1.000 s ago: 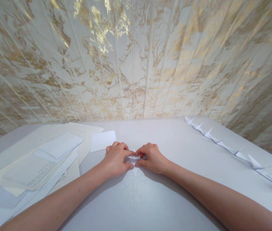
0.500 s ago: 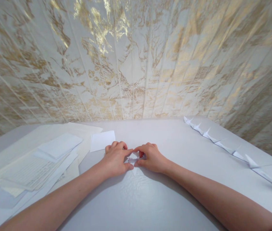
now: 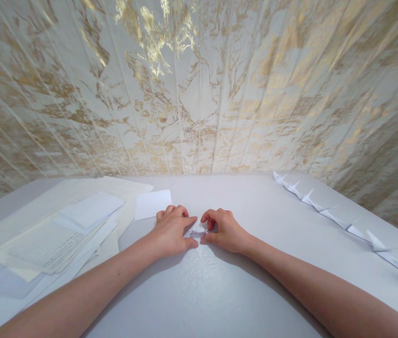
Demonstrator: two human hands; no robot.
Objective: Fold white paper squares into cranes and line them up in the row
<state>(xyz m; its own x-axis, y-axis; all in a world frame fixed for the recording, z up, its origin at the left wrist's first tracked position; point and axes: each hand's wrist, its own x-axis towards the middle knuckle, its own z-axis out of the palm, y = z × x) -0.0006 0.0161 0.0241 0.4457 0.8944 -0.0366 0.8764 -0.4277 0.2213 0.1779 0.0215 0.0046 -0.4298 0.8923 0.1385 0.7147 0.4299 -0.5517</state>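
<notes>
A small folded white paper piece (image 3: pixel 198 233) lies on the white table (image 3: pixel 202 291), mostly hidden between my hands. My left hand (image 3: pixel 172 230) pinches its left side with thumb and forefinger, fingers curled. My right hand (image 3: pixel 222 230) pinches its right side the same way. A pointed tip of the paper sticks out toward me below the thumbs.
A small blank white sheet (image 3: pixel 152 203) lies just left of my left hand. A loose stack of papers (image 3: pixel 54 234) covers the table's left side. A row of folded white paper shapes (image 3: pixel 329 213) runs along the right edge. A gold-patterned wall (image 3: pixel 199 84) rises behind the table.
My forefingers, which were touching over the paper, have drawn slightly apart, showing a bit more of the folded piece. The view has shifted slightly.
</notes>
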